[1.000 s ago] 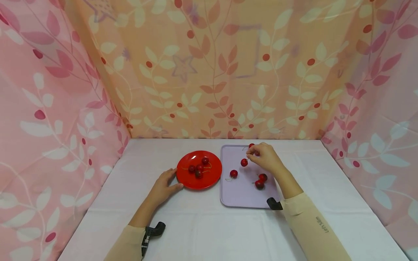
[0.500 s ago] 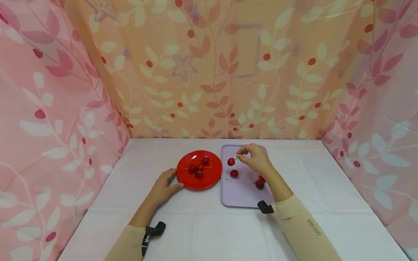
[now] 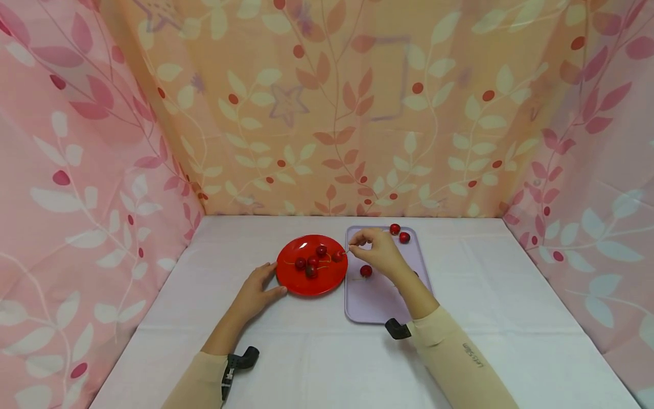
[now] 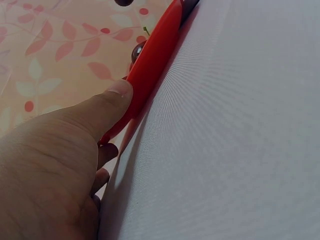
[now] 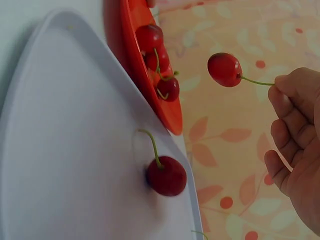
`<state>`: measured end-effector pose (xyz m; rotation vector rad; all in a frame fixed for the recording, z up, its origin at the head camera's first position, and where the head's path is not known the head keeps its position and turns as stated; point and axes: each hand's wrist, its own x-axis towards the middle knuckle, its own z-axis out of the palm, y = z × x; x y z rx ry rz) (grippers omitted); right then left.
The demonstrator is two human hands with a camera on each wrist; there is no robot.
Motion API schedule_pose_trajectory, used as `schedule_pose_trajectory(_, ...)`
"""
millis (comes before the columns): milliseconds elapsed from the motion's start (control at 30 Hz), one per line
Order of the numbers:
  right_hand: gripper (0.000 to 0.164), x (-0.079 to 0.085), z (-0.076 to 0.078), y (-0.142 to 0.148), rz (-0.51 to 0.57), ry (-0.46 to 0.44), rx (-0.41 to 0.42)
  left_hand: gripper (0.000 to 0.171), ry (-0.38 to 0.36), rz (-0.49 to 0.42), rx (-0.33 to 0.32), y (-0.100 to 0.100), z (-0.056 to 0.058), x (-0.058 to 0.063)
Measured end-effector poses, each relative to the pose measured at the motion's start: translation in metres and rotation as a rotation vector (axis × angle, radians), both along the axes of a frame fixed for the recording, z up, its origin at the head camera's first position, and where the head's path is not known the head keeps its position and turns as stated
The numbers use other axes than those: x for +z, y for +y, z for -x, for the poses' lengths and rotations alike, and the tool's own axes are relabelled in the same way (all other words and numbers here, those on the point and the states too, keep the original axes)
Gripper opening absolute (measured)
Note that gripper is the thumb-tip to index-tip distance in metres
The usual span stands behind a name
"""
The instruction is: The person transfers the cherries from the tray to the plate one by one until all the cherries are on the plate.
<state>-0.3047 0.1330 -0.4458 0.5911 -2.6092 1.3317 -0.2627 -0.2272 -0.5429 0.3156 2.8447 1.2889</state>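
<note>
I watched the left hand, thumb and fingers spread wide, touch the left rim of a red plate of cherries. Over a purple tray, the right hand pinched a stem narrowly; its cherry hung above the plate's right side. Two other cherries lay at the tray's far end.

Touches the left rim of a plate with the left hand; has four cherries on it, right of that hand. Holds another cherry just left of the right hand, above the plate's right side. Has a tray under the right hand, with one cherry before that hand and two more cherries behind it, rightward.
</note>
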Motion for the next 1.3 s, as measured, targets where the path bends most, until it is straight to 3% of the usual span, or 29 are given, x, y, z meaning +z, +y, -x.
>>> schedule_pose_trajectory(467, 0.006, -0.013, -0.003, -0.041, 0.07, -0.041, 0.092, 0.085, 0.013, 0.001, -0.006, -0.001, 0.002, -0.003)
schedule_pose_trajectory(1300, 0.006, -0.043, -0.005, -0.09, -0.033, -0.088, 0.115, 0.084, 0.03, 0.0, -0.014, -0.002, 0.002, -0.002)
